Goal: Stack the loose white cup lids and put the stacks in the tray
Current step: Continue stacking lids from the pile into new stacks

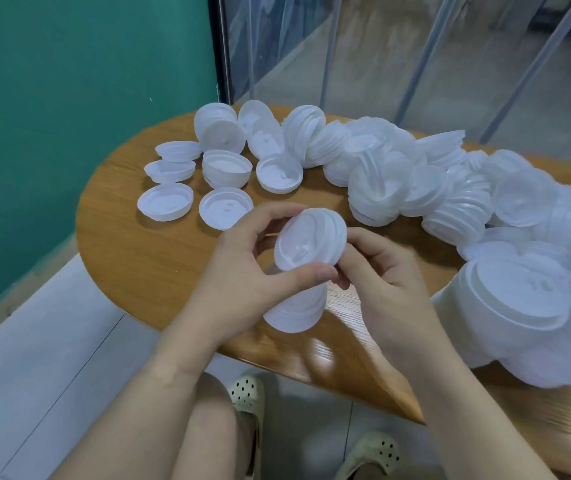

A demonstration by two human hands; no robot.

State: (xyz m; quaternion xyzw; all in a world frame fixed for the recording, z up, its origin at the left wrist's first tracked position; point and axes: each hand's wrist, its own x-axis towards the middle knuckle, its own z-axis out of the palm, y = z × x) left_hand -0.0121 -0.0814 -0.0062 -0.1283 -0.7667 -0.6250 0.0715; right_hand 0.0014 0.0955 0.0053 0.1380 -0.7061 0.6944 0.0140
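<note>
Both hands, left hand (242,275) and right hand (384,282), grasp a lid stack (306,245) at centre (lower part hidden); the right-edge heap (537,306) blurs.

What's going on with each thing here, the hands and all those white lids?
Left hand: grips the held stack from the left, thumb under its tilted top lid.
Right hand: fingertips pinch that lid's lower edge.
Held stack: above the table edge, top lid not seated.
Loose lids: lie singly or in low stacks on the wooden table.
Lid pile: jumbled, unsorted.
</note>
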